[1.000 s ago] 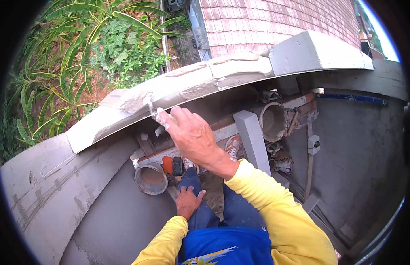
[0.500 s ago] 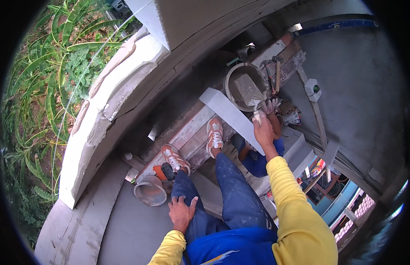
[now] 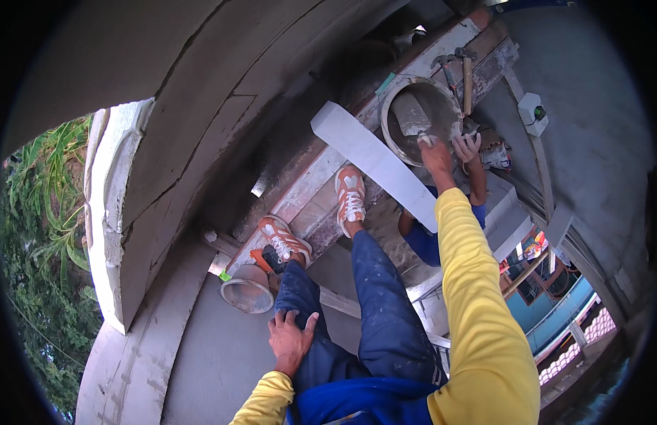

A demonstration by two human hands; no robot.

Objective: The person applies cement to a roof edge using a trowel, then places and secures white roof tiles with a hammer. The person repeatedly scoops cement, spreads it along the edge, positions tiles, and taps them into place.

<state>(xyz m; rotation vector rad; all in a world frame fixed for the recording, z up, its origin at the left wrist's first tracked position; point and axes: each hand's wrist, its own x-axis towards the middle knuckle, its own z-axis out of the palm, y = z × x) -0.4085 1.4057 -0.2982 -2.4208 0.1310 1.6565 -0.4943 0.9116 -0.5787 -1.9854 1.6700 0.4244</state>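
Observation:
My right hand (image 3: 436, 157) is closed round the handle of a trowel, reaching over the near rim of a round mortar bucket (image 3: 386, 127). Inside the bucket lies the trowel's pale, flat blade (image 3: 411, 117), against grey residue. Beside my right hand, a co-worker's hand (image 3: 468, 147) is raised with its fingers apart at the bucket's edge. A long whitish block (image 3: 371, 159) slants between my right foot and the bucket; the co-worker's other arm passes partly hidden beneath it. My left hand (image 3: 289, 342) rests on my left knee, fingers spread and holding nothing.
My shoes stand on mortar-stained planks (image 3: 311, 195). Past the bucket lies a hammer (image 3: 467, 81). A second bucket (image 3: 247, 294) lies tipped near my left foot, beside an orange-and-black tool (image 3: 268, 260). A concrete wall (image 3: 194, 142) rises at left. An opening drops away at lower right.
My right hand has moved forward with the trowel, from outside the rim to over the bucket. The view has turned, so the wall fills more of the left. My left hand stays on the knee.

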